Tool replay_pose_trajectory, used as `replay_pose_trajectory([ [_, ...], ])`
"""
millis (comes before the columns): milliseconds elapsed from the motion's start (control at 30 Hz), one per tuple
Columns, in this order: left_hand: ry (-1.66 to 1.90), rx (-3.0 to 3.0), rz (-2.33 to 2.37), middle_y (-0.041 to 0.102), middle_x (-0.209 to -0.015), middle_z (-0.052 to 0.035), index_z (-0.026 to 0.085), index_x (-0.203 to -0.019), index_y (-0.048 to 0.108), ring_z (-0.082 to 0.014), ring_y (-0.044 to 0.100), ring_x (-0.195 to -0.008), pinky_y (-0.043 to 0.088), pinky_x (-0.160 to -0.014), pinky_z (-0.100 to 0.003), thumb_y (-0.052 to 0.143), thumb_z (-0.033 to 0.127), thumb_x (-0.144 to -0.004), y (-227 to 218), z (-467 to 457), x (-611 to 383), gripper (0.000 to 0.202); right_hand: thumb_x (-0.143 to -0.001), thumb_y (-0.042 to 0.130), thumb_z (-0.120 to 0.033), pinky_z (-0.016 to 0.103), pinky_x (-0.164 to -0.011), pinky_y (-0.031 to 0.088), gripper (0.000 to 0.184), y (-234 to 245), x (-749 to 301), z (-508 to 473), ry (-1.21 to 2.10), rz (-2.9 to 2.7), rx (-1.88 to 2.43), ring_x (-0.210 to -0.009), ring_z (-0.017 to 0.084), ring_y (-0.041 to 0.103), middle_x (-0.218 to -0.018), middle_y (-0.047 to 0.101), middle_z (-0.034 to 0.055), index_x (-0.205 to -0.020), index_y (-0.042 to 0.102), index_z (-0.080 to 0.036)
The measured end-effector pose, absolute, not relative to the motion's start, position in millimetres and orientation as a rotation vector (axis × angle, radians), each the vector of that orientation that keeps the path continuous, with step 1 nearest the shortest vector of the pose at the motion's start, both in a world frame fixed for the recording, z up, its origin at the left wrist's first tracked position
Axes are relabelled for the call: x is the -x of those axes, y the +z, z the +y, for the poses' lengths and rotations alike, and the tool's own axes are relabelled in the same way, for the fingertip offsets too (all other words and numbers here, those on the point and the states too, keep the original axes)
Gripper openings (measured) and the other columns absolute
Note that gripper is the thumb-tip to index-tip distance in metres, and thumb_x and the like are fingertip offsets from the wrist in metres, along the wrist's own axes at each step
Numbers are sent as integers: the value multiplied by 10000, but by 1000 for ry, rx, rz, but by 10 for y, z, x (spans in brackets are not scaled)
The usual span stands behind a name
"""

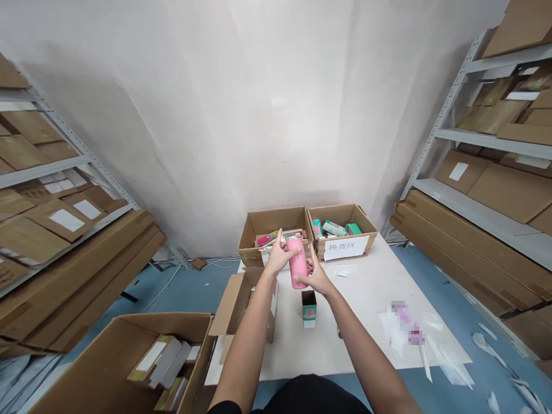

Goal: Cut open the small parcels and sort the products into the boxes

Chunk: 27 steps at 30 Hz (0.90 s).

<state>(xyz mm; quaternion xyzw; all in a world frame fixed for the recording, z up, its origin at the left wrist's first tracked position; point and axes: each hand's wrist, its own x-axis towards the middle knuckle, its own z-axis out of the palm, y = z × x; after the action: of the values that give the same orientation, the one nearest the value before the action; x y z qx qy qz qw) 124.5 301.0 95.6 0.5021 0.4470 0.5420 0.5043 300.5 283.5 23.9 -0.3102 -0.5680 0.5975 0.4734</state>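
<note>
The tumbler (297, 264) is pink. The small carton (309, 311) is green and white; the floor (190, 300) is blue.

I have the table (379, 282) ahead over the feed, wall (276, 115) behind, left shelf (52, 168) and right shelf (478, 137) flanking it. Left bin (276, 218) and right bin (340, 214) stand side by side on its far end, packs (334, 228) in the right one. The tumbler (297, 264) is between my left hand (277, 254) and right hand (318, 278), before the left bin. A box (309, 313) stands nearer me on the table; a carton (226, 305) sits toward the table's left edge, wrap (448, 356) toward its right. Left of the table, a crate (99, 345) holds packages (159, 356).
</note>
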Motion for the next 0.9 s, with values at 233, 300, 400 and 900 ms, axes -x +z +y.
replay_pose_trajectory([
  [233, 1307, -1303, 1273, 622, -1391, -117, 323, -1680, 198, -229, 659, -1140, 548, -1026, -418, 933, 357, -698, 877, 2847, -904, 1227, -605, 961, -363, 391, -809, 591, 1361, 40, -2690, 2814, 1420, -1381, 865, -901, 215, 667, -1150, 652, 54, -1688, 137, -362],
  [300, 1293, -1353, 1322, 661, -1288, -98, 308, -1670, 248, -212, 681, -1042, 571, -978, -412, 921, 351, -704, 842, 2810, -800, 1178, -611, 954, -348, 409, -868, 582, 1329, -2, -2587, 2802, 1367, -1433, 877, -966, 228, 661, -1207, 647, 66, -1683, 169, -369],
  [400, 1302, -1376, 1290, 678, -1257, -95, 300, -1655, 298, -202, 691, -1017, 577, -964, -391, 887, 318, -733, 736, 2745, -632, 1095, -660, 899, -305, 421, -931, 566, 1242, -57, -2412, 2777, 1406, -1483, 839, -1001, 224, 664, -1242, 648, 67, -1677, 188, -379],
  [900, 1441, -1518, 1334, 638, -1415, -78, 282, -1432, 581, -221, 702, -1085, 589, -948, -368, 717, 240, -858, 220, 2631, -406, 592, -676, 848, -329, 415, -869, 589, 1124, -489, -2028, 2611, 1226, -1497, 1124, -980, 243, 652, -1163, 631, 48, -1652, 290, -361],
])
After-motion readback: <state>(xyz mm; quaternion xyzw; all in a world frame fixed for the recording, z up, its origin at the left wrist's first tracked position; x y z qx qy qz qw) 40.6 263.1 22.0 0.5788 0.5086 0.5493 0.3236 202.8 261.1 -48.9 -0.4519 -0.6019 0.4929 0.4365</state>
